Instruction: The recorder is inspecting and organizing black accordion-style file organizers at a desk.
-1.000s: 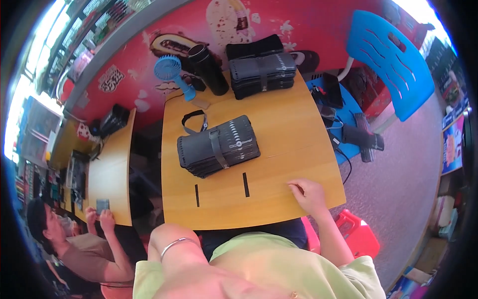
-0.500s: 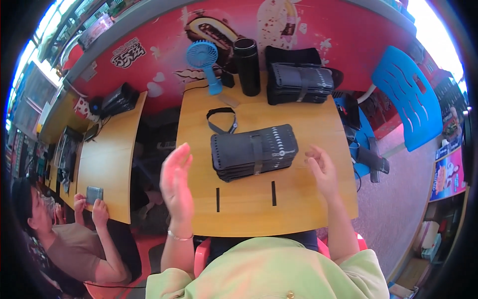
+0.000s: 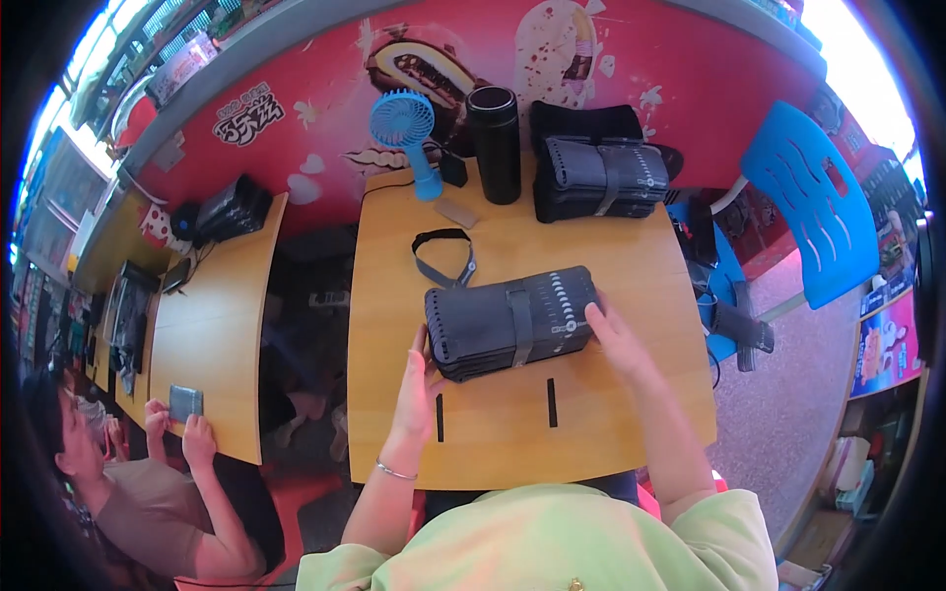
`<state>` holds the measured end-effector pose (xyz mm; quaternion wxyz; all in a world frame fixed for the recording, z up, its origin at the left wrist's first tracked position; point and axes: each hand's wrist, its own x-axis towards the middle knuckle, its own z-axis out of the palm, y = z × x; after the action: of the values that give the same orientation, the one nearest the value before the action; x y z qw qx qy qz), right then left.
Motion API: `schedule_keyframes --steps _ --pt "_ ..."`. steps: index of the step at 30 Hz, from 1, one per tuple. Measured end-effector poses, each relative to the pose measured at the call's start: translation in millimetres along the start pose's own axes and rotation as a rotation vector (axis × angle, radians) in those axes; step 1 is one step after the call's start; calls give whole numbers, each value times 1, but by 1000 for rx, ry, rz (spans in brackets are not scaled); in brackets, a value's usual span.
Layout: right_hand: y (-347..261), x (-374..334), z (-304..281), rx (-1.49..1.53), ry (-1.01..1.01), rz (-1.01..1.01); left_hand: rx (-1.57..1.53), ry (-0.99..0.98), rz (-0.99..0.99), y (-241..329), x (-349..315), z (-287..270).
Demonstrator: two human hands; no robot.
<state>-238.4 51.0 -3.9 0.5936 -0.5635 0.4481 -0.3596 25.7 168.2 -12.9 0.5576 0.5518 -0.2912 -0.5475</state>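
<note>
A strapped bundle of flat black pieces (image 3: 475, 320) rests on the wooden table (image 3: 493, 458) in front of me. Holes and pale printed marks run along its short ends, and a dark band (image 3: 520, 317) goes round its middle. My left hand (image 3: 418, 392) grips the bundle's left end near its front corner. On the opposite end, my right hand (image 3: 621, 345) has its thumb on top; its other fingers are mostly hidden. Just behind the bundle lies a loose looped black strap (image 3: 469, 268). Two short black strips (image 3: 553, 402) lie on the tabletop on my side of the bundle.
Along the back stand a blue fan (image 3: 404, 120), a black tumbler (image 3: 493, 148) and another strapped black stack (image 3: 609, 172). A small brown piece (image 3: 453, 213) lies near the fan. A blue chair (image 3: 810, 192) is at right. Left, a person (image 3: 148, 492) holds a small grey item (image 3: 185, 402) at another table.
Both hands have come in from the sides, apart from the bundle before, and now hold its two ends. The whole view has shifted slightly.
</note>
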Motion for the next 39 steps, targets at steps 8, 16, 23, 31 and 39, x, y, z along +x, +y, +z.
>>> schedule_keyframes --steps 8,16,23,31,39 --pt "6 0 0 46 -26 -50 62 17 -41 -3 -1 -1" --pt "-17 12 -26 -66 -188 36 42 13 -46 -5 3 -7" --pt "-80 111 -119 -85 115 -162 90 26 11 7 0 -18" --pt "-81 282 -209 -565 240 173 110 22 63 6 4 -21" --pt "-100 280 -150 -443 223 380 81 127 109 7 2 -33"
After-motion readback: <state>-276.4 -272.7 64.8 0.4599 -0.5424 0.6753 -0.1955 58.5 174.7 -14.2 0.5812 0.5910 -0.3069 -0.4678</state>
